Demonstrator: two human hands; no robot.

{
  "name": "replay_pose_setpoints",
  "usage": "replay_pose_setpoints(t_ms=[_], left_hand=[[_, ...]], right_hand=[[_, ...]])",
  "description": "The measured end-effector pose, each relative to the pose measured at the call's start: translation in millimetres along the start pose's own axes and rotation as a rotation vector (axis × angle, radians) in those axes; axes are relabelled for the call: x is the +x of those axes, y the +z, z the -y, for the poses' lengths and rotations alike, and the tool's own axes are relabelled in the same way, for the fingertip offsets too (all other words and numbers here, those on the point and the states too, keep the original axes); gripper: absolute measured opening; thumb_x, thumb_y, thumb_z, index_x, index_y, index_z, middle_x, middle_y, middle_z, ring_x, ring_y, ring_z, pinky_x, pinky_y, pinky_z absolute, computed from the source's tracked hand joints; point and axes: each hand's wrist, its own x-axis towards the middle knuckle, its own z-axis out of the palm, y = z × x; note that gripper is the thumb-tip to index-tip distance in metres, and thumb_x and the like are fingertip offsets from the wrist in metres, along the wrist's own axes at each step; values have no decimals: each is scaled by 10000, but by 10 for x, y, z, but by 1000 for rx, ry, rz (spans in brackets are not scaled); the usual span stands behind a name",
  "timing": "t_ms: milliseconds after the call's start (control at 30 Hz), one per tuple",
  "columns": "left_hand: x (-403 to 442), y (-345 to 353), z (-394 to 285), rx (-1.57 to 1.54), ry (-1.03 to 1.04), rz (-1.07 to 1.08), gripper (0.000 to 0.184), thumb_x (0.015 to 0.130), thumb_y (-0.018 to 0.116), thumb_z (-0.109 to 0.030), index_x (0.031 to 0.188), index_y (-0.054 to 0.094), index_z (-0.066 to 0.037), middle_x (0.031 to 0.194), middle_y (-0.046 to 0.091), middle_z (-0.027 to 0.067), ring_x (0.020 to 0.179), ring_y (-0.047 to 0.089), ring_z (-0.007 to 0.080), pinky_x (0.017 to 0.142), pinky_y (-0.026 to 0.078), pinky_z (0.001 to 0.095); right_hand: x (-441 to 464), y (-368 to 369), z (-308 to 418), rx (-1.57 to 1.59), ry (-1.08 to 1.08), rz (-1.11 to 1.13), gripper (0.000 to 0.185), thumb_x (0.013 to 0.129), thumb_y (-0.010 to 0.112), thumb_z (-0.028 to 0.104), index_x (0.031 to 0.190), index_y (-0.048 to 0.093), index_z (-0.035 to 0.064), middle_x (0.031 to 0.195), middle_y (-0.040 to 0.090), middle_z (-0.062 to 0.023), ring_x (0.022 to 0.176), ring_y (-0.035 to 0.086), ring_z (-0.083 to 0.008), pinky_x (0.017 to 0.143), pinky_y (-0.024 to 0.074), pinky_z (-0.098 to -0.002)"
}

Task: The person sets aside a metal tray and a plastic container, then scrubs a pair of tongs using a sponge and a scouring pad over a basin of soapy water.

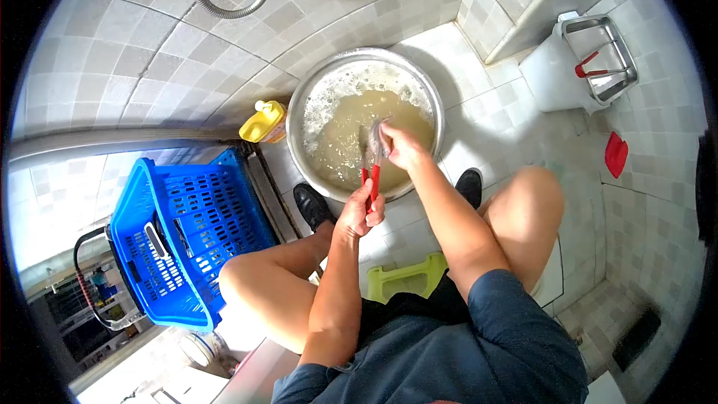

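A large round metal basin (439, 97) holds cloudy, yellowish water (344, 135) with white foam along its far edge. Over its near side, my left hand (360, 213) is closed around the red handles of metal tongs (375, 173). The tongs' two metal arms point away from me, low over the water. My right hand (402, 146) is closed at the metal end of one arm; whether a cloth or pad is also in its fingers cannot be made out.
A yellow bottle (262, 126) stands left of the basin. Further left is a blue plastic basket (213, 247). To the right, a white container (550, 75) bears a metal tray (627, 49) with a red-handled tool (591, 71). A green stool (407, 277) is beneath me; a hose (224, 11) hangs above.
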Motion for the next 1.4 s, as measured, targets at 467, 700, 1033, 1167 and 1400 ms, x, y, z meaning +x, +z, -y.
replay_pose_setpoints(t_ms=[467, 700, 1033, 1167, 1400], left_hand=[[44, -58, -111, -283, 175, -117, 406, 1016, 418, -545, 1033, 590, -177, 545, 406, -40, 331, 306, 82, 306, 220, 246], [77, -22, -88, -114, 104, -74, 457, 1018, 371, -571, 903, 521, -154, 551, 458, 9, 347, 315, 107, 326, 247, 253], [20, 73, -149, 111, -17, -56, 199, 1012, 420, -261, 882, 465, -119, 530, 455, 45, 327, 289, 104, 297, 218, 255], [20, 125, -18, 151, -154, 43, 167, 1010, 465, -242, 902, 463, -114, 530, 462, 54, 326, 293, 96, 292, 210, 245], [-34, 124, -45, 104, -85, 13, 165, 1022, 474, -246, 928, 462, -111, 530, 471, 58, 315, 303, 89, 279, 222, 237]], right_hand=[[-263, 317, -509, -359, -8, 154, 213, 960, 620, 226, 782, 586, 114, 675, 543, 27, 556, 475, -83, 471, 328, -238], [-100, -67, -313, -171, -147, -226, 170, 988, 588, 264, 949, 635, 105, 841, 644, 3, 681, 589, -117, 605, 468, -267], [-359, 157, -281, -603, 339, 28, 184, 973, 531, 194, 870, 660, 112, 769, 655, -31, 632, 603, -157, 549, 493, -311], [-179, 149, -189, -512, 233, -148, 206, 960, 561, 281, 830, 642, 144, 732, 642, 0, 619, 592, -117, 467, 418, -275], [-125, 148, -293, -610, 272, -117, 176, 942, 613, 267, 821, 667, 151, 724, 637, 35, 523, 525, -87, 434, 399, -262]])
